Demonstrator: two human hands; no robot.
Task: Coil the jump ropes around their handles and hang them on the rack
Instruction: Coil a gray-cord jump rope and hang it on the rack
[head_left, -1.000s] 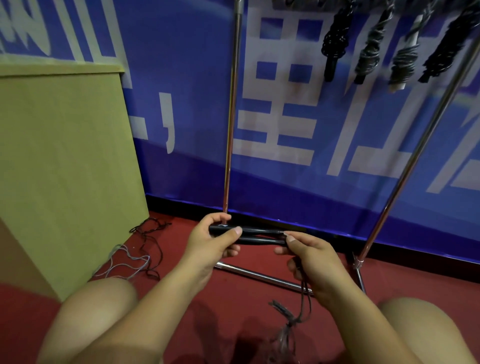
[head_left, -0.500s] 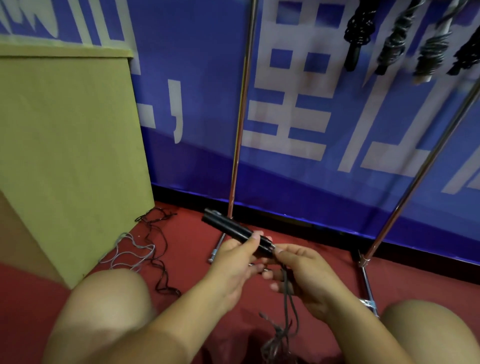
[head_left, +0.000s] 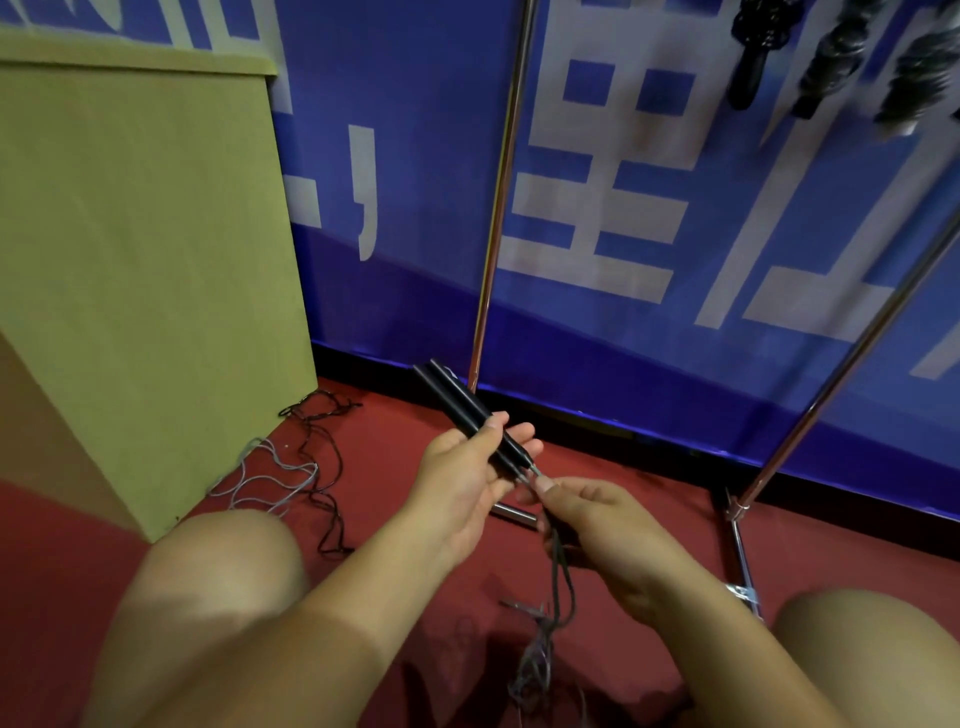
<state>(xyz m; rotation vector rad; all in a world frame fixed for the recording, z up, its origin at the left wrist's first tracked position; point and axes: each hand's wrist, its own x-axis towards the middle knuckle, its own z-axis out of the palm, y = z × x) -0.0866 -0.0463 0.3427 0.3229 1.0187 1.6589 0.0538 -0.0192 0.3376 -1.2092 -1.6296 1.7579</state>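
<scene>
Handles (head_left: 470, 415) gripped by left hand (head_left: 467, 480)

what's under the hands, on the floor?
Red floor, the rack's base bar and the rope trailing from the right hand. The bar's middle is covered by the left hand.

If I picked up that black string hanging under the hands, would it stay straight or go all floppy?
Probably floppy: the black cord droops from the right hand and bunches on the red floor. Likely light too, since it looks thin. The handles in the left hand look stiff.
</scene>
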